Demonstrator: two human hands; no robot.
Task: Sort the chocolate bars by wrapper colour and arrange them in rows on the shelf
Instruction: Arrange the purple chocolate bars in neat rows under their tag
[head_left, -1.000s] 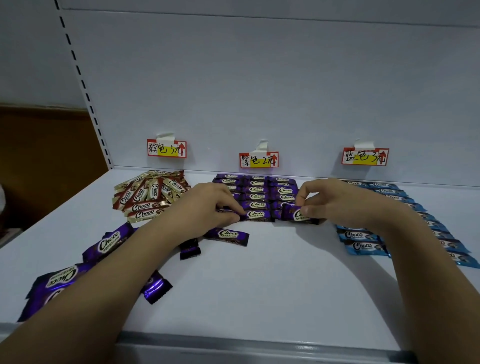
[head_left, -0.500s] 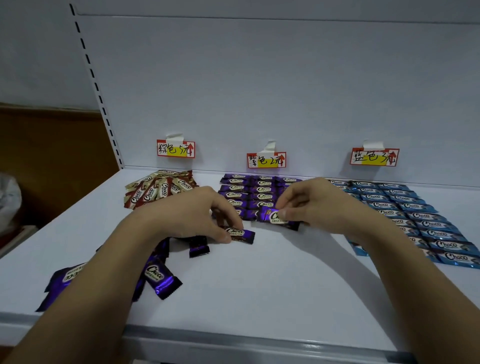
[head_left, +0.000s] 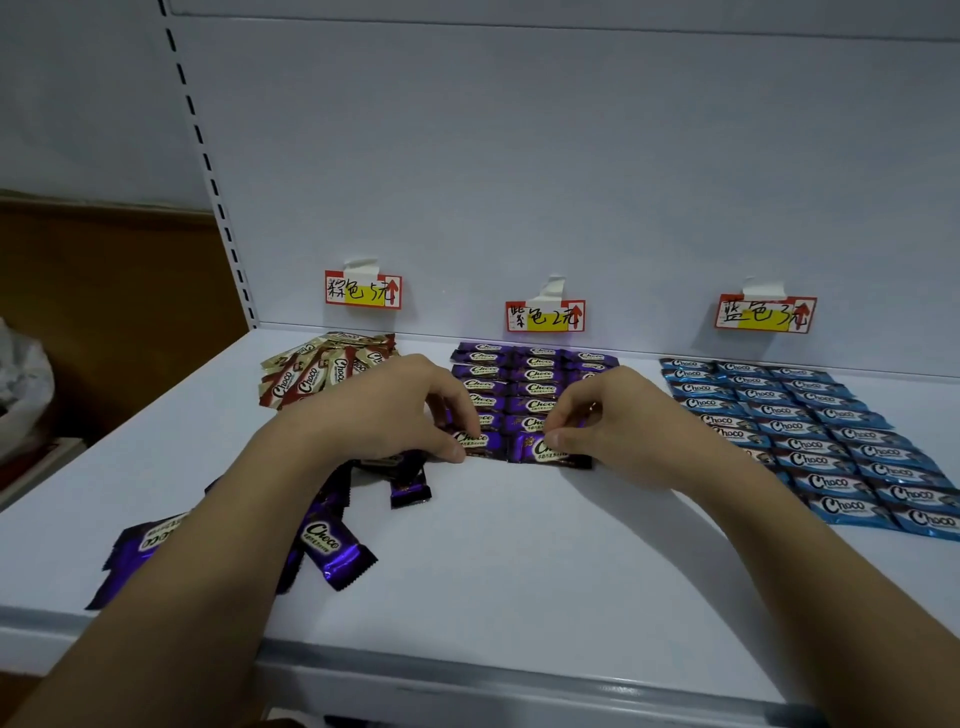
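Note:
Purple chocolate bars (head_left: 535, 374) lie in neat rows at the middle back of the white shelf (head_left: 519, 561). My left hand (head_left: 395, 410) pinches a purple bar (head_left: 475, 441) at the front of the left purple row. My right hand (head_left: 608, 421) pinches another purple bar (head_left: 540, 451) beside it, at the front of the middle row. Loose purple bars (head_left: 332, 545) lie scattered at the front left, partly under my left forearm. A heap of brown and gold bars (head_left: 311, 376) sits at the back left. Blue bars (head_left: 810, 431) fill rows on the right.
Three red and yellow price tags (head_left: 545, 316) are taped to the white back panel, one behind each colour group. A perforated upright (head_left: 208, 171) runs up the left side. The shelf's front lip (head_left: 467, 675) is near me. A white bag (head_left: 21, 384) sits far left.
My left hand has carried the purple bar it picked up to the front of the left purple row. My right hand has set its bar at the front of the middle row.

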